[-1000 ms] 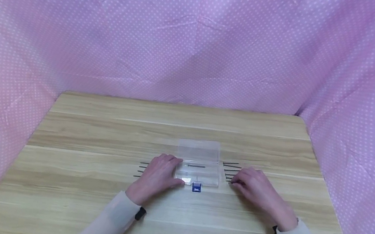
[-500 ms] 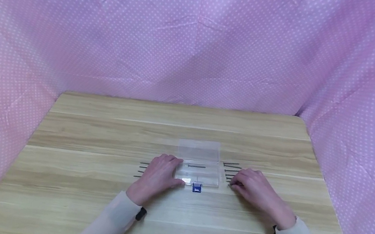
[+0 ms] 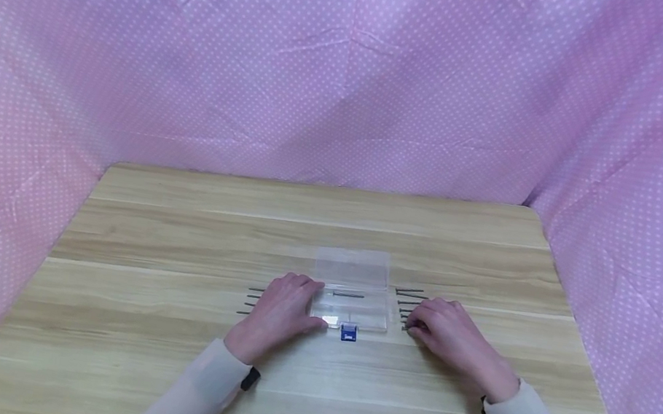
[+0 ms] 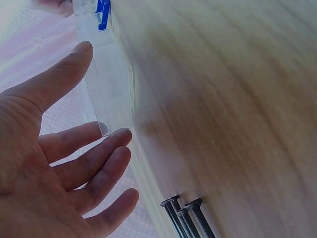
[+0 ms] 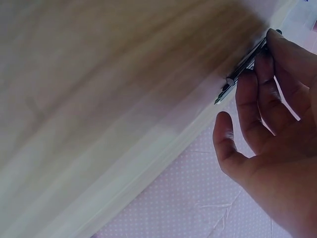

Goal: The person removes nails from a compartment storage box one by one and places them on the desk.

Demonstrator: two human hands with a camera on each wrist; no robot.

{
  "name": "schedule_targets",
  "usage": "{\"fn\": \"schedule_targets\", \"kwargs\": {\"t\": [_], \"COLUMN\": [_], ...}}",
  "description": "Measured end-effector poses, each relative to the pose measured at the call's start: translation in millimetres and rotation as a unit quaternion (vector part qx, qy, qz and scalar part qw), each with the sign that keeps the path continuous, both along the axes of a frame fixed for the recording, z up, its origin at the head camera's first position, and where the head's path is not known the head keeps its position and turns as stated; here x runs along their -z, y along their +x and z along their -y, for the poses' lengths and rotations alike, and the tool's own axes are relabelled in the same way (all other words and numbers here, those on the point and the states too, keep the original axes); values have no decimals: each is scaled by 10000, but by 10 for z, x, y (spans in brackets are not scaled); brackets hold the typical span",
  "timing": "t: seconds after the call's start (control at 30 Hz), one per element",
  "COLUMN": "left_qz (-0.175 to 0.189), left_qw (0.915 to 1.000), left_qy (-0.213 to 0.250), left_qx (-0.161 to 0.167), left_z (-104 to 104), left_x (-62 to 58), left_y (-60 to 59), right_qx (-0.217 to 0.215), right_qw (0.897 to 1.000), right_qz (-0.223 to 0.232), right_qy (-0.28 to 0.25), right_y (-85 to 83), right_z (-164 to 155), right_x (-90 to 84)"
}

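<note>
A small clear plastic box (image 3: 361,313) lies open on the wooden table (image 3: 151,323), its lid (image 3: 352,268) folded back and a blue latch (image 3: 348,331) at its front. One dark nail (image 3: 349,295) lies inside. My left hand (image 3: 280,309) rests with straight fingers against the box's left end (image 4: 111,99); several nails (image 4: 185,215) lie behind it. My right hand (image 3: 449,331) sits on the box's right, fingertips touching a row of nails (image 3: 409,296). In the right wrist view the fingers (image 5: 270,59) press a nail (image 5: 242,72) while the thumb stays apart.
Pink dotted cloth (image 3: 354,78) walls in the table at the back and both sides. More nails (image 3: 253,293) lie left of the box, partly under my left hand. Bare wood stretches behind the box and along the near edge.
The right forearm has shifted slightly left, with the fingertips staying at the nails. The left hand and the box have not moved.
</note>
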State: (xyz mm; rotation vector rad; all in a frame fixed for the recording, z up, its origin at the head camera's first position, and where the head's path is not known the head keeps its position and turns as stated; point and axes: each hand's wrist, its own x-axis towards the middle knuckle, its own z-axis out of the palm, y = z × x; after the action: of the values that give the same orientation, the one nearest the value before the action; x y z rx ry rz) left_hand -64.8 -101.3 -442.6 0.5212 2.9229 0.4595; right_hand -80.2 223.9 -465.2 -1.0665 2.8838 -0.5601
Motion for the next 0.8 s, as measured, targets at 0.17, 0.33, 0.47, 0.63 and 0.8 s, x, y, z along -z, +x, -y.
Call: {"fn": "schedule_targets", "kwargs": {"t": [0.17,0.33,0.47,0.63,0.8], "left_qz": [9,20,22,14,24], "left_qw": [10000,10000,10000,10000,10000], "left_qy": [-15,13,59,43,93], "left_qx": [6,9,6,-8,-15], "left_z": [-1,1,4,5,10], "left_x": [-1,0,2,9,17], "left_y": [0,1,5,0,4], "right_qx": [-55,-29,140,279,234], "right_qw": [10000,9999,9998,9995,9990], "right_qz": [-74,-79,96,110,-124], "right_qy": [-26,-90,-81,-121,-347], "right_y": [-2,5,23,19,3], "right_z": [0,2,6,21,63], "right_x": [2,-9,-39,-67,-88]}}
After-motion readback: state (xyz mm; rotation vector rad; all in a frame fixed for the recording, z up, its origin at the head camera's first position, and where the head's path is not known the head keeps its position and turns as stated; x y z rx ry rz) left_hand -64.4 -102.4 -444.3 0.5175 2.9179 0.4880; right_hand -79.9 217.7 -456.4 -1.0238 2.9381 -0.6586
